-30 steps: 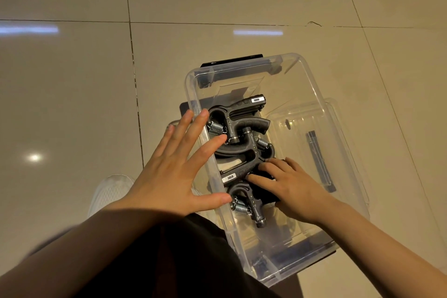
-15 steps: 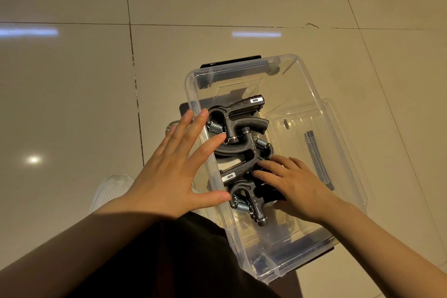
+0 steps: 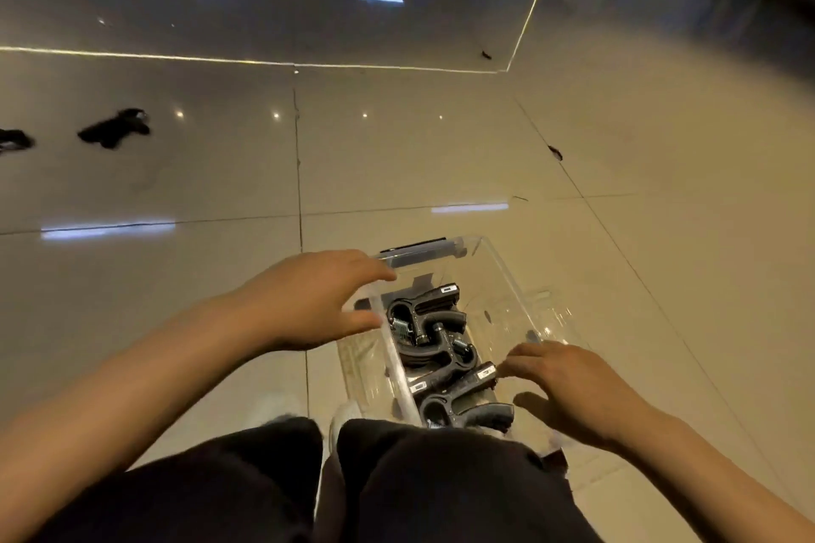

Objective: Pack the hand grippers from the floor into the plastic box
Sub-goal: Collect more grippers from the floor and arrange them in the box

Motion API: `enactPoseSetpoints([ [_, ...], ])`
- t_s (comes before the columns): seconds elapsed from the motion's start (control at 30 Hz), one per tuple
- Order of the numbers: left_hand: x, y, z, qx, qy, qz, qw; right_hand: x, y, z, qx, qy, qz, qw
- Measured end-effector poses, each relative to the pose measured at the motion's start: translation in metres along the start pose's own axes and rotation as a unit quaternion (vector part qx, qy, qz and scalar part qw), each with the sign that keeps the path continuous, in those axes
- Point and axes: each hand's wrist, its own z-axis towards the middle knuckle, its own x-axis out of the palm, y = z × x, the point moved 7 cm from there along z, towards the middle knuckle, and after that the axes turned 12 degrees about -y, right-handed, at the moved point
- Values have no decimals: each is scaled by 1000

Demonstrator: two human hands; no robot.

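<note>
The plastic box (image 3: pixel 489 273) between the hands is clear, with a dark latch at its far end. The hand grippers (image 3: pixel 430 331) inside are black with silver springs and small white labels. Trousers (image 3: pixel 397 489) below the hands: black. Floor tiles (image 3: pixel 198 172) beyond: glossy beige.

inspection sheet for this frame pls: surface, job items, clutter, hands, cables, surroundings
Surface: glossy beige tiled floor with dark grout lines and light reflections.
Job's things: clear plastic box on the floor, holding several black hand grippers packed along its left side. Two dark blurred shapes, likely more grippers, lie far left on the floor.
Clutter: small dark marks on the tiles; nothing else seen.
Hands: left hand open at the box's left rim; right hand open over the box, fingertips near the grippers, holding nothing.
Cables: nothing seen.
Surroundings: person's dark trousers and a light shoe; dark reflective floor panel beyond.
</note>
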Motion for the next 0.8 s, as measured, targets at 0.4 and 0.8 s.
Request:
enactPoseSetpoints([
  [0.4,-141,-27,-136,-148,-186,84,968,-160,168,26,-96,-139,315,934],
  [0.8,-126,130,-291,-387,-144,67,908,-111,314,138,-176,-34,332,926],
])
